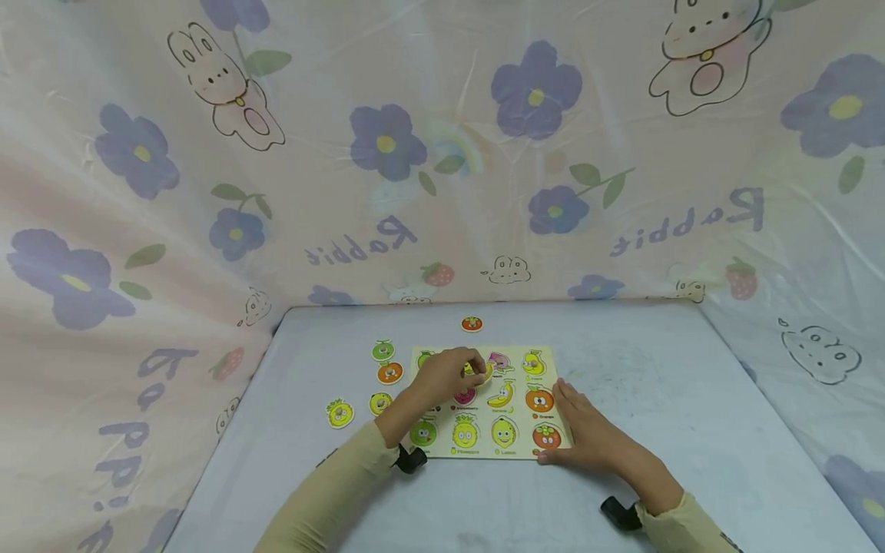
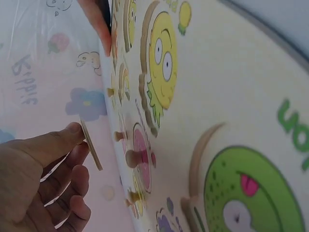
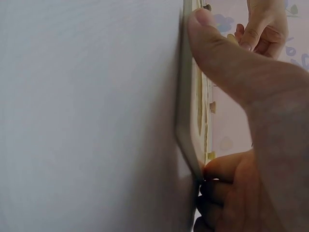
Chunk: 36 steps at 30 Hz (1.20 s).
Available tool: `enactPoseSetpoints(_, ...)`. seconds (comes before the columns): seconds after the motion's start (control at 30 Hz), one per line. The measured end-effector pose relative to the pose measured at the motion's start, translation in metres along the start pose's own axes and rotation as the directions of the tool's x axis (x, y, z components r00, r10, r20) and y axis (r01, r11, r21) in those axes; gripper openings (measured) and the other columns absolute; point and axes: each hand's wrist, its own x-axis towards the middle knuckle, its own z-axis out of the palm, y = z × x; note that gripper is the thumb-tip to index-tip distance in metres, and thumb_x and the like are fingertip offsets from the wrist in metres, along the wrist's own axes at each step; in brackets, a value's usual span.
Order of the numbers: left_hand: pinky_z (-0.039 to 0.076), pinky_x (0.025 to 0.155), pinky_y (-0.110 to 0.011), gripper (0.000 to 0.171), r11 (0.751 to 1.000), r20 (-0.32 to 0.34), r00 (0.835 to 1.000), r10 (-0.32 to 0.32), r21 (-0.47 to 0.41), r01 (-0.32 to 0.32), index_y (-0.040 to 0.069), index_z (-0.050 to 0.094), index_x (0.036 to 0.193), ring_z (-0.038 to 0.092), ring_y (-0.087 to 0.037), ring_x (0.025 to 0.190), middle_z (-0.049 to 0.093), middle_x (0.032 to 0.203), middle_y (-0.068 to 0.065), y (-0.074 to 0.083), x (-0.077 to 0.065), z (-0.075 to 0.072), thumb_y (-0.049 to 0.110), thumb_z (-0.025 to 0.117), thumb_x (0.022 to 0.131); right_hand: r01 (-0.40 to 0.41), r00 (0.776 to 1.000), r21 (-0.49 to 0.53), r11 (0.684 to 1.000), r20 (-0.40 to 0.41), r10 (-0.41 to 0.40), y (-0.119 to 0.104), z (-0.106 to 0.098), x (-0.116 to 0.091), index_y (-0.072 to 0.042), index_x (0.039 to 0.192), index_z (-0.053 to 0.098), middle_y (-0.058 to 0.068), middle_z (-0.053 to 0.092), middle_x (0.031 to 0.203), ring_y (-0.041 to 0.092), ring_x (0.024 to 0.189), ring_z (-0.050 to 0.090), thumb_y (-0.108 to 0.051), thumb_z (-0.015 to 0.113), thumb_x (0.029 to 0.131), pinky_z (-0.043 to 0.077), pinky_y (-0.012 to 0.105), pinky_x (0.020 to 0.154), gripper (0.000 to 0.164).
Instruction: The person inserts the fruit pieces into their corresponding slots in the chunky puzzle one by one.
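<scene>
My left hand [image 1: 448, 374] pinches a thin yellow wooden puzzle piece [image 1: 488, 373] between thumb and fingers, above the upper middle of a cream fruit puzzle board [image 1: 523, 443]. In the left wrist view the piece [image 2: 91, 147] is seen edge-on, apart from the board; its picture faces away. My right hand [image 1: 593, 436] rests against the board's right edge, thumb at the near corner and fingers along the side. The board shows printed fruits such as a pineapple [image 1: 465, 434], a lemon [image 1: 504, 433] and a banana [image 1: 501, 395]. Wooden knobs [image 2: 134, 158] stand up from several seated pieces.
Loose knobbed pieces lie left of the board: a green round one [image 1: 383, 351], an orange [image 1: 390, 374], a yellow one [image 1: 380, 403] and a pineapple [image 1: 339, 413]. A tomato piece [image 1: 472, 324] lies beyond the board. Patterned curtain [image 1: 456, 192] surrounds the white table [image 1: 691, 399].
</scene>
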Motion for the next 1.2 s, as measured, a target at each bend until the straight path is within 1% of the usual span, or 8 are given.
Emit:
enactPoseSetpoints(0.17, 0.044, 0.064, -0.024, 0.01, 0.999, 0.023, 0.999, 0.031, 0.038, -0.032, 0.028, 0.072, 0.101, 0.053, -0.004, 0.072, 0.071, 0.099, 0.017, 0.007, 0.002, 0.006, 0.033, 0.079, 0.1, -0.002, 1.0, 0.004, 1.0, 0.001, 0.002, 0.001, 0.001, 0.0, 0.011, 0.165, 0.022, 0.03, 0.017, 0.174, 0.052, 0.159, 0.021, -0.069, 0.09, 0.074, 0.029, 0.067, 0.122, 0.138)
enactPoseSetpoints(0.3, 0.045, 0.067, -0.024, 0.01, 0.994, 0.055, 0.998, 0.042, 0.102, -0.048, 0.029, 0.071, 0.101, 0.055, -0.002, 0.076, 0.07, 0.099, 0.018, 0.013, 0.004, 0.011, 0.035, 0.079, 0.1, 0.008, 1.0, -0.003, 1.0, -0.002, -0.008, 0.002, 0.001, 0.0, 0.012, 0.164, 0.022, 0.03, 0.018, 0.174, 0.052, 0.159, 0.021, -0.07, 0.089, 0.074, 0.029, 0.067, 0.122, 0.138)
enactPoseSetpoints(0.43, 0.046, 0.071, -0.025, 0.01, 0.985, 0.072, 0.996, 0.056, 0.156, -0.066, 0.03, 0.07, 0.099, 0.056, -0.002, 0.078, 0.069, 0.099, 0.019, 0.017, 0.006, 0.017, 0.035, 0.078, 0.101, 0.014, 1.0, -0.013, 1.0, -0.007, -0.014, 0.003, 0.001, 0.001, 0.012, 0.164, 0.023, 0.031, 0.018, 0.173, 0.052, 0.158, 0.021, -0.069, 0.089, 0.075, 0.03, 0.067, 0.122, 0.138)
enactPoseSetpoints(0.57, 0.045, 0.072, -0.026, 0.011, 0.984, 0.08, 0.995, 0.06, 0.165, -0.073, 0.029, 0.07, 0.098, 0.055, -0.002, 0.078, 0.069, 0.097, 0.019, 0.02, 0.009, 0.021, 0.034, 0.079, 0.1, 0.013, 1.0, -0.005, 1.0, -0.007, -0.013, 0.003, 0.001, 0.0, 0.012, 0.164, 0.022, 0.031, 0.018, 0.173, 0.053, 0.158, 0.021, -0.069, 0.089, 0.075, 0.029, 0.067, 0.122, 0.138)
enactPoseSetpoints(0.73, 0.043, 0.07, -0.025, 0.013, 0.983, 0.104, 0.993, 0.057, 0.165, -0.074, 0.028, 0.069, 0.097, 0.054, -0.003, 0.075, 0.069, 0.094, 0.019, 0.026, 0.012, 0.023, 0.034, 0.08, 0.1, 0.015, 1.0, 0.008, 1.0, -0.007, -0.015, 0.001, 0.001, 0.0, 0.013, 0.164, 0.023, 0.032, 0.018, 0.173, 0.054, 0.158, 0.02, -0.067, 0.09, 0.075, 0.027, 0.068, 0.122, 0.137)
enactPoseSetpoints(0.97, 0.043, 0.07, -0.025, 0.013, 0.978, 0.125, 0.991, 0.053, 0.194, -0.077, 0.029, 0.069, 0.095, 0.053, -0.001, 0.074, 0.064, 0.086, 0.021, 0.028, 0.017, 0.029, 0.035, 0.08, 0.1, 0.023, 1.0, 0.004, 1.0, -0.012, -0.023, 0.0, 0.001, -0.001, 0.013, 0.163, 0.024, 0.032, 0.019, 0.173, 0.053, 0.158, 0.021, -0.067, 0.09, 0.075, 0.028, 0.067, 0.122, 0.137)
enactPoseSetpoints(1.2, 0.043, 0.071, -0.025, 0.013, 0.982, 0.127, 0.991, 0.034, 0.181, -0.057, 0.028, 0.069, 0.094, 0.054, -0.001, 0.074, 0.062, 0.083, 0.019, 0.03, 0.02, 0.035, 0.034, 0.08, 0.1, 0.036, 0.999, -0.004, 0.999, -0.019, -0.036, 0.0, 0.0, -0.001, 0.014, 0.163, 0.024, 0.033, 0.02, 0.172, 0.054, 0.158, 0.022, -0.066, 0.091, 0.075, 0.03, 0.067, 0.121, 0.136)
